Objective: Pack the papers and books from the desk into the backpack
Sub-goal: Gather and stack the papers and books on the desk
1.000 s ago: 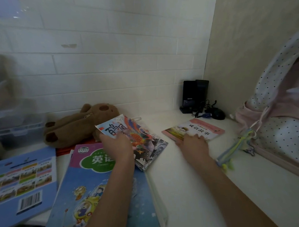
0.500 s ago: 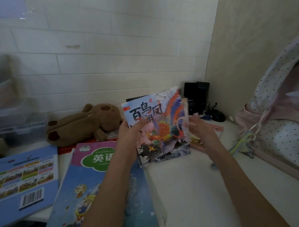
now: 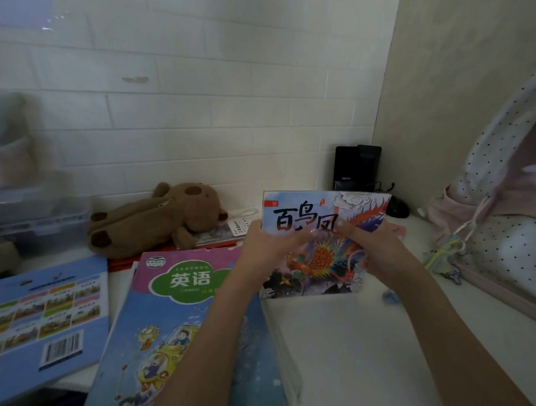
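The picture book [image 3: 320,245], now lifted upright off the desk [image 3: 362,345], is gripped by left hand [image 3: 269,244] and right hand [image 3: 378,247], ready for the backpack [image 3: 512,213] at right.

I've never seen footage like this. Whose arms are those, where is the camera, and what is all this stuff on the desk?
There is no machine here: the arms belong to a person wearing a wide-angle camera on the head, so you look down along them. The left hand and right hand together hold a colourful picture book upright, its lower edge at the white desk. On the desk lie an English textbook with a green cloud on its cover, a blue book showing a barcode, and a brown plush toy. A dotted pink backpack stands on the right, and black speakers sit in the corner. The books are meant to go into the backpack.
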A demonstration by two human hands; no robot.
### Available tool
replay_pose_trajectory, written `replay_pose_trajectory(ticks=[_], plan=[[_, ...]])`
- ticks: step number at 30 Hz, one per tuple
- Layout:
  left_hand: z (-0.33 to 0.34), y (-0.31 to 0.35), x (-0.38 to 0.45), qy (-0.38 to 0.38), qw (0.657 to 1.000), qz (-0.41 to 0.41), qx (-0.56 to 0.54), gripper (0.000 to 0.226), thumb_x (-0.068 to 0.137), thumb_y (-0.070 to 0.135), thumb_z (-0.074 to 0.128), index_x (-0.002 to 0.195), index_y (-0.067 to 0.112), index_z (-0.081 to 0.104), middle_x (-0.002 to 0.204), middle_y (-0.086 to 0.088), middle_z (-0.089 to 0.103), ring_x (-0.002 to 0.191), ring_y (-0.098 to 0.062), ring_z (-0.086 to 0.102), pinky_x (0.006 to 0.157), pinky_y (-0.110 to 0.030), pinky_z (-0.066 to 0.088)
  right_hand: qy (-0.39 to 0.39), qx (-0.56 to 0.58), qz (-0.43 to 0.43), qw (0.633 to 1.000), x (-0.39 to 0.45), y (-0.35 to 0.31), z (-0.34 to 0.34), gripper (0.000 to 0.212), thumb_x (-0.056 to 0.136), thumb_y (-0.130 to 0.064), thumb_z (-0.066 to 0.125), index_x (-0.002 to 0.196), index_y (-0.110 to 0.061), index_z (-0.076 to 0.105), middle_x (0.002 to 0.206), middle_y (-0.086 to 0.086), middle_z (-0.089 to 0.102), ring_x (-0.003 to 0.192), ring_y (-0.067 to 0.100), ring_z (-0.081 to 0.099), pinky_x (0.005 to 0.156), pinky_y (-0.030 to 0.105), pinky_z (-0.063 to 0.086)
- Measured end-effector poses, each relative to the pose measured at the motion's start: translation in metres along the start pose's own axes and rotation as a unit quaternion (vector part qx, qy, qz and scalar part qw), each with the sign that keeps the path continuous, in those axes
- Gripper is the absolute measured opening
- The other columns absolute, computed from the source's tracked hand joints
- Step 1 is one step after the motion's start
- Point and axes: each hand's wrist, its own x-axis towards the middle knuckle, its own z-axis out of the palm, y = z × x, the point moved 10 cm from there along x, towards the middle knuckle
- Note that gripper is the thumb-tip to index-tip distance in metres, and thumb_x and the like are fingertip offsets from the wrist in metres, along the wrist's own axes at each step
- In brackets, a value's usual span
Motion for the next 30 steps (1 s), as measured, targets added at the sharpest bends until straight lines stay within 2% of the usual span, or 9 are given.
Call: replay_pose_trajectory(ticks=[2,5,9,14,18,20,22,24,30], plan=[[-0.001,-0.003,0.003,0.016,1.000,-0.009,-0.014,0.021,0.075,0.016,0.078,0.080,0.032,0.064,0.069,0.016,0.071,0.066,0.001,0.068,0.055,-0.018,0.055,0.015,-0.018,-0.022,0.999,0.001,-0.007,-0.004,0.045,0.058,-0.051,0.077,0.079,-0.012,0.067,0.073,0.019,0.068,0.054,0.023,0.061,0.049,0.029,0.049],[0.005,-0.015,0.002,0.021,0.998,-0.041,0.035,0.020,0.075,0.019,0.078,0.080,0.030,0.063,0.073,0.009,0.069,0.063,-0.008,0.066,0.053,-0.024,0.057,0.024,-0.021,0.005,0.999,0.000,0.006,-0.008,0.044,0.063,-0.041,0.070,0.076,-0.001,0.059,0.056,0.005,0.062,0.043,0.011,0.055,0.042,0.020,0.044],[0.002,-0.017,0.004,0.048,0.997,-0.045,0.045,0.022,0.076,0.019,0.078,0.083,0.030,0.061,0.078,0.009,0.068,0.069,-0.010,0.066,0.054,-0.025,0.058,0.044,-0.013,0.005,0.999,-0.002,0.012,-0.011,0.040,0.068,-0.039,0.069,0.081,-0.001,0.061,0.058,-0.002,0.063,0.052,0.008,0.058,0.051,0.017,0.047],[-0.014,0.017,-0.001,0.097,0.993,-0.004,0.068,0.023,0.072,0.017,0.080,0.088,0.025,0.065,0.086,0.005,0.071,0.072,-0.005,0.067,0.062,-0.025,0.057,0.170,-0.057,-0.032,0.983,-0.013,-0.016,-0.003,0.032,0.081,-0.027,0.070,0.097,0.000,0.060,0.079,0.001,0.063,0.069,0.009,0.059,0.064,0.024,0.046],[-0.042,0.087,-0.002,0.146,0.979,0.061,0.130,0.049,0.069,0.025,0.082,0.104,0.018,0.049,0.096,0.004,0.066,0.087,-0.013,0.066,0.073,-0.031,0.057,0.188,-0.030,-0.088,0.978,-0.019,-0.077,0.016,0.047,0.083,-0.028,0.071,0.122,-0.019,0.046,0.101,-0.016,0.059,0.083,-0.016,0.057,0.071,0.004,0.045],[-0.060,0.125,-0.013,0.169,0.969,0.080,0.163,0.041,0.081,0.026,0.073,0.106,0.017,0.042,0.096,0.002,0.061,0.088,-0.016,0.065,0.073,-0.032,0.056,0.166,-0.033,-0.060,0.984,-0.011,-0.088,0.031,0.069,0.080,-0.034,0.073,0.135,-0.017,0.037,0.121,-0.003,0.057,0.101,0.002,0.059,0.089,0.021,0.048],[-0.089,0.132,-0.028,0.183,0.949,0.046,0.251,0.032,0.091,0.028,0.058,0.112,0.009,0.043,0.097,-0.003,0.056,0.089,-0.022,0.060,0.075,-0.033,0.050,0.106,-0.071,-0.001,0.992,-0.008,-0.085,0.060,0.079,0.073,-0.041,0.077,0.135,-0.014,0.036,0.118,0.005,0.059,0.095,0.016,0.061,0.085,0.036,0.050],[-0.121,0.109,-0.050,0.161,0.932,-0.003,0.326,0.034,0.093,0.031,0.053,0.114,0.005,0.049,0.095,-0.006,0.058,0.087,-0.025,0.061,0.073,-0.032,0.048,0.043,-0.124,0.030,0.991,-0.018,-0.078,0.092,0.078,0.068,-0.043,0.080,0.128,-0.010,0.042,0.101,0.004,0.065,0.079,0.014,0.063,0.073,0.033,0.050],[-0.185,0.013,-0.108,0.095,0.876,-0.176,0.440,0.037,0.095,0.039,0.047,0.111,0.006,0.051,0.108,-0.011,0.064,0.091,-0.025,0.062,0.075,-0.034,0.050,-0.060,-0.328,0.110,0.936,-0.071,-0.031,0.167,0.073,0.073,-0.048,0.074,0.125,-0.011,0.038,0.114,0.009,0.060,0.104,0.027,0.059,0.082,0.036,0.050]])
